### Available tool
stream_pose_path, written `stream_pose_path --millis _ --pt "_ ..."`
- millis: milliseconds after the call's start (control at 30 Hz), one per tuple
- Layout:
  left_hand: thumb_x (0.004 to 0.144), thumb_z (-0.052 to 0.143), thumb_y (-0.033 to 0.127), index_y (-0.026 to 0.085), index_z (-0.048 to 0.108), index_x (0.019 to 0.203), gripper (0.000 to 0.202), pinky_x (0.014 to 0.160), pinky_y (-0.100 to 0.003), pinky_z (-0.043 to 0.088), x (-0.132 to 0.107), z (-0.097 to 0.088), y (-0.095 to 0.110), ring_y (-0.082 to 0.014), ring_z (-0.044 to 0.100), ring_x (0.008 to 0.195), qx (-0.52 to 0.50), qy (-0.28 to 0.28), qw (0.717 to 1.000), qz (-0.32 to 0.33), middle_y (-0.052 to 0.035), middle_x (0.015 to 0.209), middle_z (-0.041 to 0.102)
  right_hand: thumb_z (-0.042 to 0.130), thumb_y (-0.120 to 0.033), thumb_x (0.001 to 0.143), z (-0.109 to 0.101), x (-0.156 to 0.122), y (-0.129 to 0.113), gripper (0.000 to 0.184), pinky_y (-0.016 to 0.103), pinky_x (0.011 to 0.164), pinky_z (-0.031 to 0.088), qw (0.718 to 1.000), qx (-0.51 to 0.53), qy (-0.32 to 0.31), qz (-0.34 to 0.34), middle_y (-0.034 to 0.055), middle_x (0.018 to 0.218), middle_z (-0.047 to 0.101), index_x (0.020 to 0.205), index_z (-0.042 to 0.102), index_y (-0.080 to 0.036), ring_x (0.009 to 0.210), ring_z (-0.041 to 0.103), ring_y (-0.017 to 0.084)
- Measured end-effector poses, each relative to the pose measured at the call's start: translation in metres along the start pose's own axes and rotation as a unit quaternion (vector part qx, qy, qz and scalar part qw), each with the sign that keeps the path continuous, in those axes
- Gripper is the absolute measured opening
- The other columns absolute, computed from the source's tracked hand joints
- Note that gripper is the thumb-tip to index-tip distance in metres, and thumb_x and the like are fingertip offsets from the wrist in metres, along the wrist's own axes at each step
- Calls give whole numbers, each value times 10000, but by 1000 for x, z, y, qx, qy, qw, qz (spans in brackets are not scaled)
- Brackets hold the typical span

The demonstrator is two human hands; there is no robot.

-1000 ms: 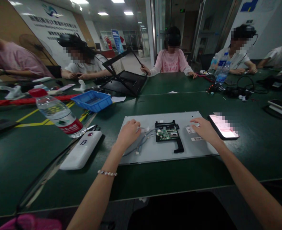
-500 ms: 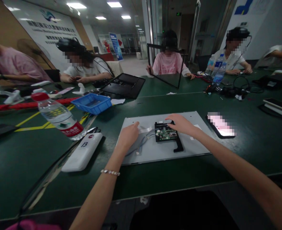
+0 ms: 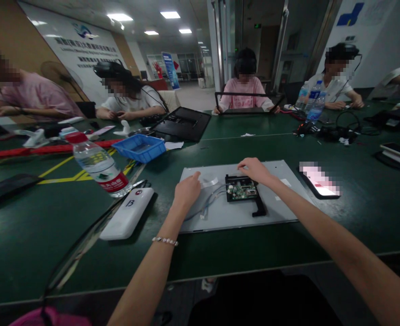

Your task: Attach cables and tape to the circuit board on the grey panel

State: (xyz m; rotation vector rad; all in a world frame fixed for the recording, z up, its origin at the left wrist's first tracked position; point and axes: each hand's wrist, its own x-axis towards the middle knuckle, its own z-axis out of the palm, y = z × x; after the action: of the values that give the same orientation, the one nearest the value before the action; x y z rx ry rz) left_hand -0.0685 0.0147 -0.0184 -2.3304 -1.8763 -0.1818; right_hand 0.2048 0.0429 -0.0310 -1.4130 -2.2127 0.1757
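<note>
My left hand (image 3: 187, 192) rests at the left part of a grey flat display panel (image 3: 216, 216), one finger stretched out and the others partly hidden. Beside it lie a silvery ribbon strip (image 3: 209, 183) and thin grey cables (image 3: 205, 204). The cables run to a green circuit board (image 3: 242, 191) in a black plastic bracket (image 3: 260, 206) on the panel. Just beyond the bracket's far edge is my right hand (image 3: 256, 170), its fingers bent and the tips together. Whatever may be between those fingertips is too small to make out.
A phone (image 3: 318, 181) with a lit screen lies right of the panel. To the left are a white device marked 13 (image 3: 128, 215), a tilted water bottle (image 3: 98, 165) and a blue tray (image 3: 140, 148). Across the green table a person holds a black frame (image 3: 242, 94).
My right hand has lifted away from the bracket towards its far edge, and its fingers have drawn together. My left hand stays in place. The person opposite has lowered the black frame.
</note>
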Motion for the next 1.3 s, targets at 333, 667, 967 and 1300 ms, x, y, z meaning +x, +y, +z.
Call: stream_pose_path --millis 333,667,967,1300 --pt "833 393 236 184 518 1189 381 660 -321 427 2 -3 -3 -277 634 812 8 34 999 -36 -112 869 673 457 -121 816 -23 -61 61 282 378 937 401 996 -74 3 55 100 1065 661 964 692 -168 1037 570 234" --pt "928 303 357 196 540 1144 359 643 -281 386 3 -2 2 -226 628 759 -23 64 998 1 -63 757 647 428 -181 837 -19 -82 71 296 370 923 426 991 10 104 89 78 1046 667 1006 671 -171 995 591 213" --pt "890 383 257 162 530 1162 324 833 -323 432 8 6 0 -222 590 927 -110 91 984 111 -83 971 634 455 -209 835 -16 -84 77 285 376 897 441 990 26 106 87 91 1046 664 1023 665 -166 978 598 229" --pt "901 373 276 168 483 1255 386 964 -368 393 9 14 -1 -230 562 1070 -103 31 978 180 -86 1178 606 526 -247 833 -11 -80 69 345 403 945 428 994 21 75 71 106 1150 630 1164 598 -182 1061 579 241"
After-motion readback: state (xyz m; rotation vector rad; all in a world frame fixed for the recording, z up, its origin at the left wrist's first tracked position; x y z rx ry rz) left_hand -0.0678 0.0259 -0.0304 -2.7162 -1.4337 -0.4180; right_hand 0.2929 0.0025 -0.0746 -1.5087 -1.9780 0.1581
